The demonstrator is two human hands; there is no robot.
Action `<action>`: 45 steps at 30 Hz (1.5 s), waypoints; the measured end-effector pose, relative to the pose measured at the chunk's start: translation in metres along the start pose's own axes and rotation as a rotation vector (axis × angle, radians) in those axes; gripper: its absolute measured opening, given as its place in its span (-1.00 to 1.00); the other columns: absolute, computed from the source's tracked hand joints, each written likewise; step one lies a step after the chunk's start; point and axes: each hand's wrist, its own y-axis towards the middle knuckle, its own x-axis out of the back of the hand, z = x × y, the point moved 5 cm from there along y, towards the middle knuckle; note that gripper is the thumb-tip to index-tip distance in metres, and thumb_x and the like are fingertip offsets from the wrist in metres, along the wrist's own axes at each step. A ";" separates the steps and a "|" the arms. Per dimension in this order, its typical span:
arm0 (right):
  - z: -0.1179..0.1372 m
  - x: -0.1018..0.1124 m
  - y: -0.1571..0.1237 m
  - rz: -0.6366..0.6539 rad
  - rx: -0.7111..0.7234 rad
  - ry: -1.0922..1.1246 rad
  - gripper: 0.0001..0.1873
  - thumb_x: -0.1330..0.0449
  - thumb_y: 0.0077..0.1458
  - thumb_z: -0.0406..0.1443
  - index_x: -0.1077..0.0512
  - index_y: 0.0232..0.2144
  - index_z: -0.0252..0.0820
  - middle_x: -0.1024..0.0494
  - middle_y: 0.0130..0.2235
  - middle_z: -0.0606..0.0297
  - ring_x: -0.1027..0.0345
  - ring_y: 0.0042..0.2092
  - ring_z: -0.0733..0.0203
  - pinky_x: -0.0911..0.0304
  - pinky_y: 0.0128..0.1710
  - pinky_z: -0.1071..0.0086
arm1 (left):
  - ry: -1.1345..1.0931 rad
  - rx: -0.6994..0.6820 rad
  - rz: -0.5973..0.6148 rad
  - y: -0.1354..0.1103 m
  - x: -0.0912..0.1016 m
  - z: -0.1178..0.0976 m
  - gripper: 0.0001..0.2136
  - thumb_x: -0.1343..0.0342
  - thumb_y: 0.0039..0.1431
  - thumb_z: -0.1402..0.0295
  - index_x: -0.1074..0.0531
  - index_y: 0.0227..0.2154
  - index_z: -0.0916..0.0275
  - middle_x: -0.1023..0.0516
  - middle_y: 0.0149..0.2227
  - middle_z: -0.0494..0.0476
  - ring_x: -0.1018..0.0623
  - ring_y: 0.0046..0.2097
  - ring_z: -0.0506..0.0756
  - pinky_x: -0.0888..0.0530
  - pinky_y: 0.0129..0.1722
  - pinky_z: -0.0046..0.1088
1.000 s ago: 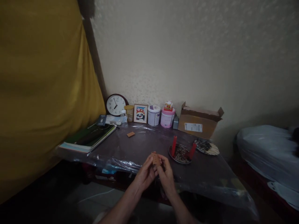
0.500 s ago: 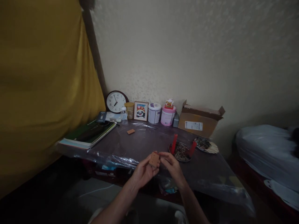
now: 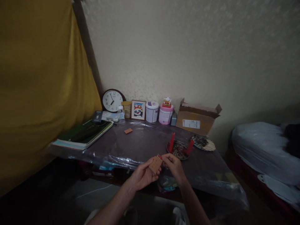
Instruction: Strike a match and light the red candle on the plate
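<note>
A small brown matchbox [image 3: 154,165] is gripped in my left hand [image 3: 143,177], above the table's front edge. Its tray is slid partly out at the upper right end, showing several red-tipped matches [image 3: 159,157]. My right hand [image 3: 173,166] is closed in a pinch at that open end, its fingertips at the tray's edge. Just beyond my right hand, two red candles [image 3: 172,142] stand on a round metal plate [image 3: 177,156] covered with dark bits, one upright and one leaning. A second flat brown box [image 3: 128,131] lies farther back on the table.
The plastic-covered table [image 3: 140,142] holds a green book [image 3: 89,132] at left. Along the wall stand a clock [image 3: 112,100], a panda picture [image 3: 138,110], two tins [image 3: 152,112] and an open cardboard carton [image 3: 197,120]. Another plate [image 3: 199,143] holds matchsticks [image 3: 209,145].
The matchbox was closed and has been slid open, so red match heads now show. My right fingertips have stayed by its end. The view has shifted slightly.
</note>
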 end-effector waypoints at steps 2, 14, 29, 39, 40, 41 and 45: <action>0.004 0.001 -0.001 0.000 0.036 -0.054 -0.76 -0.21 -0.07 -0.13 -0.43 -0.51 -0.20 -0.47 -0.50 0.35 -0.34 -0.43 0.25 -0.23 -0.40 0.41 | 0.004 0.002 0.001 0.000 0.001 0.000 -0.70 0.07 0.18 0.29 -0.36 -0.10 0.33 -0.54 -0.35 0.24 -0.52 -0.37 0.04 -0.39 -0.37 -0.47; 0.035 -0.006 -0.015 0.194 0.464 -0.579 -0.85 -0.04 0.14 -0.32 -0.41 -0.39 -0.14 -0.43 -0.35 0.31 -0.34 -0.29 0.26 -0.23 -0.25 0.40 | 0.056 0.046 -0.027 -0.001 0.005 -0.002 -0.72 0.04 0.15 0.32 -0.38 -0.14 0.37 -0.53 -0.38 0.24 -0.52 -0.39 0.05 -0.38 -0.43 -0.49; 0.027 -0.010 -0.020 0.302 0.650 -0.839 -0.80 0.11 0.23 -0.37 -0.29 -0.36 -0.16 -0.36 -0.35 0.26 -0.28 -0.28 0.22 -0.24 -0.27 0.37 | 0.126 0.088 -0.024 -0.002 0.008 -0.001 -0.67 0.03 0.14 0.32 -0.26 -0.02 0.22 -0.53 -0.37 0.21 -0.52 -0.41 0.05 -0.35 -0.42 -0.48; 0.027 0.001 -0.015 0.304 0.606 -0.805 -0.78 0.10 0.20 -0.37 -0.34 -0.36 -0.15 -0.39 -0.38 0.26 -0.30 -0.32 0.23 -0.25 -0.29 0.38 | 0.119 0.035 -0.017 -0.005 0.004 -0.006 -0.53 0.03 0.12 0.35 -0.11 0.12 0.19 -0.52 -0.33 0.23 -0.52 -0.38 0.07 -0.37 -0.39 -0.45; 0.029 0.003 -0.015 0.312 0.602 -0.799 -0.77 0.09 0.19 -0.38 -0.36 -0.34 -0.15 -0.41 -0.36 0.25 -0.31 -0.29 0.22 -0.25 -0.26 0.37 | 0.120 0.027 -0.018 -0.005 0.004 -0.007 -0.53 0.03 0.12 0.34 -0.11 0.12 0.18 -0.53 -0.34 0.23 -0.52 -0.38 0.07 -0.37 -0.39 -0.45; 0.031 0.005 -0.015 0.313 0.598 -0.785 -0.76 0.09 0.18 -0.39 -0.38 -0.30 -0.14 -0.43 -0.33 0.24 -0.33 -0.26 0.22 -0.26 -0.24 0.36 | 0.121 0.020 -0.020 -0.005 0.004 -0.008 -0.53 0.03 0.12 0.34 -0.11 0.12 0.18 -0.53 -0.34 0.23 -0.52 -0.38 0.07 -0.37 -0.39 -0.45; 0.038 0.014 -0.013 0.214 0.545 -0.681 -0.75 0.03 0.15 -0.36 -0.40 -0.18 -0.12 -0.46 -0.24 0.20 -0.36 -0.20 0.19 -0.27 -0.21 0.33 | 0.135 -0.015 -0.011 -0.006 0.001 -0.013 -0.53 0.06 0.14 0.34 -0.07 0.13 0.15 -0.54 -0.34 0.23 -0.53 -0.37 0.07 -0.37 -0.37 -0.44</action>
